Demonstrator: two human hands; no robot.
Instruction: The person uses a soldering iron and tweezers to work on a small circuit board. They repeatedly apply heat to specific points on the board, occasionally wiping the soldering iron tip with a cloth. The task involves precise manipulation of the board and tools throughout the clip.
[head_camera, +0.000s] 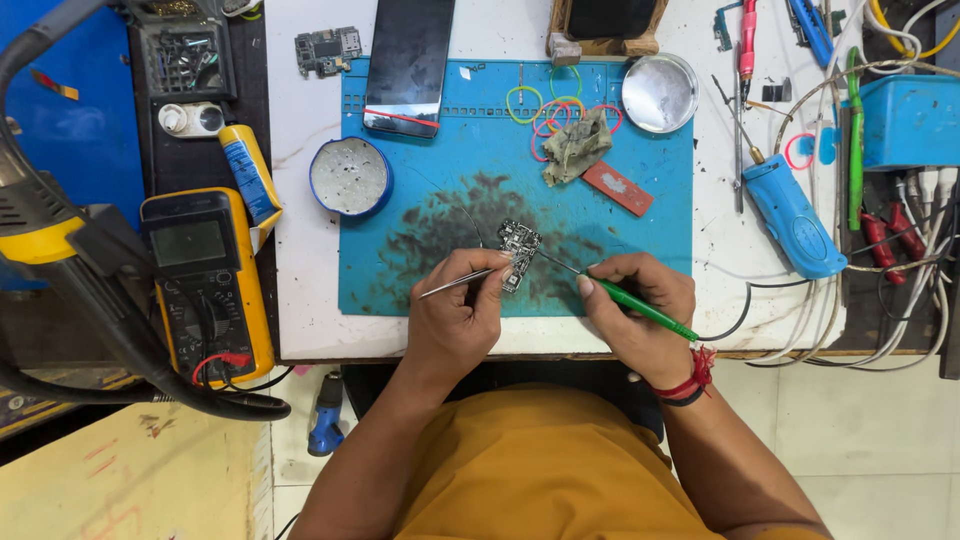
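1. The left hand (455, 320) is closed around thin silver metal tweezers (460, 283). The fingers pinch them, and the tips reach the lower edge of a small dark circuit board (518, 250).
2. The right hand (640, 315) grasps a slim soldering iron with a green handle (640, 308) like a pen. Its fine metal tip touches the right side of the small circuit board.
3. The small circuit board is at the centre of a blue rubber work mat (420, 270), on a dark stained patch, between the two hands. I cannot tell if it lies flat or is lifted a little by the tweezers.
4. Further up on the mat lie a crumpled grey-green cloth (577, 146), some coloured rubber bands (535, 105) and a small red flat piece (618, 188).
5. A round blue tin with grey paste (350, 177) stands on the left edge of the mat, and a round shiny metal dish (660, 92) is at the upper right corner.
6. A dark phone screen panel (408, 62) lies across the top edge of the mat.
7. A yellow multimeter (205, 285) is well apart on the left, and a blue hand tool (792, 215) lies on the right, on the white table (305, 300).
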